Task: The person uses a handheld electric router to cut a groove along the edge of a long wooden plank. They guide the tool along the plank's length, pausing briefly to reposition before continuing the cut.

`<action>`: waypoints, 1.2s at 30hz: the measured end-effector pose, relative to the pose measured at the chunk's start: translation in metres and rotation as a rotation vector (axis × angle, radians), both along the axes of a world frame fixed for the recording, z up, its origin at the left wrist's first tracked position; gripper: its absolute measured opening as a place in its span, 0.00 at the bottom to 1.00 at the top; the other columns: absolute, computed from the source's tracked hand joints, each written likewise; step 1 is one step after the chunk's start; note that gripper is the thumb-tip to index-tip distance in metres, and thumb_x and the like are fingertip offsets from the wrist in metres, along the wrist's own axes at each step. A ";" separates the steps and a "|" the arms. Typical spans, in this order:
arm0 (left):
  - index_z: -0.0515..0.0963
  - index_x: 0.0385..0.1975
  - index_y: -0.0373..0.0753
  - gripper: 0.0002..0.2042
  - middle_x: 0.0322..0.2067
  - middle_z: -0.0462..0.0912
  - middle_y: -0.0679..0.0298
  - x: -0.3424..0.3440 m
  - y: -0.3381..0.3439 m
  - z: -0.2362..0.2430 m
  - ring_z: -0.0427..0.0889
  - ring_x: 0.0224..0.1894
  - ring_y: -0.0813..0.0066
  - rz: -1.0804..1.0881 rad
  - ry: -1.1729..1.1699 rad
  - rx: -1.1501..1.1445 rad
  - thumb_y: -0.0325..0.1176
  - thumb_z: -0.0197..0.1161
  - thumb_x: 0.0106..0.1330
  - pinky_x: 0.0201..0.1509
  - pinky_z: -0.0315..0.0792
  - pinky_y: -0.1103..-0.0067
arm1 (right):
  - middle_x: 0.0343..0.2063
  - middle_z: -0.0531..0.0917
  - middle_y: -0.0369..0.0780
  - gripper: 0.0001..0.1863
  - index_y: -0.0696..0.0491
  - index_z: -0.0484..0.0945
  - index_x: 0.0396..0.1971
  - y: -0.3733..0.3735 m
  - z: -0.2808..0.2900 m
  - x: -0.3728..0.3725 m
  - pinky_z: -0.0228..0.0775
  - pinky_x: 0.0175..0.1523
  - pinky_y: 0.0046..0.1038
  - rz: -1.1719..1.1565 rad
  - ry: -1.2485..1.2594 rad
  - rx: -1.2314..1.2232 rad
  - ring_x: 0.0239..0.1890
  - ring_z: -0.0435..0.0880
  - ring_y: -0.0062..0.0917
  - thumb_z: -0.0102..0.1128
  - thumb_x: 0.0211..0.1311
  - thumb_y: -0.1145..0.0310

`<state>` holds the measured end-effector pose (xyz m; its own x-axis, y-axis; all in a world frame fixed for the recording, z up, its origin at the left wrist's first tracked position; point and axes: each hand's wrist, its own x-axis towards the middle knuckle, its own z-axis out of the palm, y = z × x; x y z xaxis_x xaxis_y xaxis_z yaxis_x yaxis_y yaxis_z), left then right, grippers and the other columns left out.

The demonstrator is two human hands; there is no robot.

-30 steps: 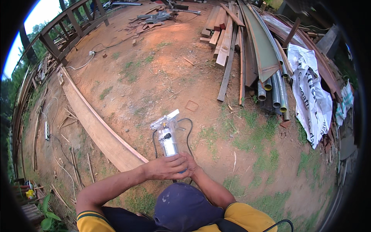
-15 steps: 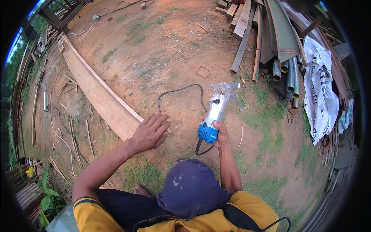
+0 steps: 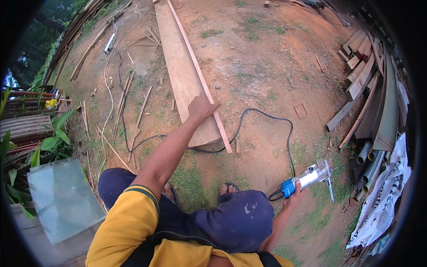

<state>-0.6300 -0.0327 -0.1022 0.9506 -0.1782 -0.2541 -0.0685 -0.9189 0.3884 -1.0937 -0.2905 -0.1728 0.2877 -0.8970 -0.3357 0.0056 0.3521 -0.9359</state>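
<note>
A long, flat wooden board (image 3: 178, 58) lies on the ground ahead of me, with a narrow reddish wood strip (image 3: 189, 49) along its right edge. My left hand (image 3: 203, 108) is over the near part of the board, fingers curled round the strip and partly hidden under the hand. Off to the right, my right hand (image 3: 292, 198) grips a trim router (image 3: 307, 179) by its blue and silver body. The router's clear base points right, away from me. Its black cord (image 3: 291, 133) loops over the soil and passes under the board's near end.
At the left lie a power strip (image 3: 110, 43), thin wood offcuts (image 3: 141, 107) and a glass sheet (image 3: 66, 198). Stacked lumber (image 3: 362, 80), metal pipes (image 3: 371, 167) and a white printed sheet (image 3: 382, 196) fill the right side. Bare soil and grass patches surround the board.
The view has swung left. My left hand went from spread fingers near the board's end to curled on the strip. My right hand carried the router outward to the right, and it turned sideways.
</note>
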 end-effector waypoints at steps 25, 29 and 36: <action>0.75 0.33 0.38 0.07 0.25 0.76 0.69 -0.014 -0.007 0.053 0.71 0.23 0.84 0.440 0.094 -1.386 0.31 0.64 0.59 0.24 0.64 0.81 | 0.45 0.81 0.42 0.26 0.59 0.72 0.59 0.004 -0.038 -0.008 0.79 0.49 0.35 0.031 -0.122 0.125 0.45 0.83 0.31 0.66 0.68 0.58; 0.73 0.30 0.39 0.06 0.25 0.75 0.68 -0.013 -0.009 0.064 0.71 0.23 0.82 0.475 0.133 -1.421 0.30 0.64 0.59 0.23 0.62 0.80 | 0.44 0.83 0.42 0.24 0.57 0.74 0.55 -0.001 -0.042 -0.017 0.79 0.51 0.36 0.085 -0.175 0.237 0.46 0.84 0.32 0.61 0.71 0.55; 0.71 0.37 0.36 0.08 0.29 0.78 0.63 -0.011 -0.010 0.060 0.77 0.26 0.77 0.568 0.122 -1.527 0.28 0.63 0.63 0.26 0.72 0.79 | 0.43 0.85 0.40 0.23 0.55 0.75 0.54 -0.007 -0.039 -0.009 0.78 0.53 0.34 0.039 -0.217 0.341 0.45 0.85 0.30 0.61 0.71 0.53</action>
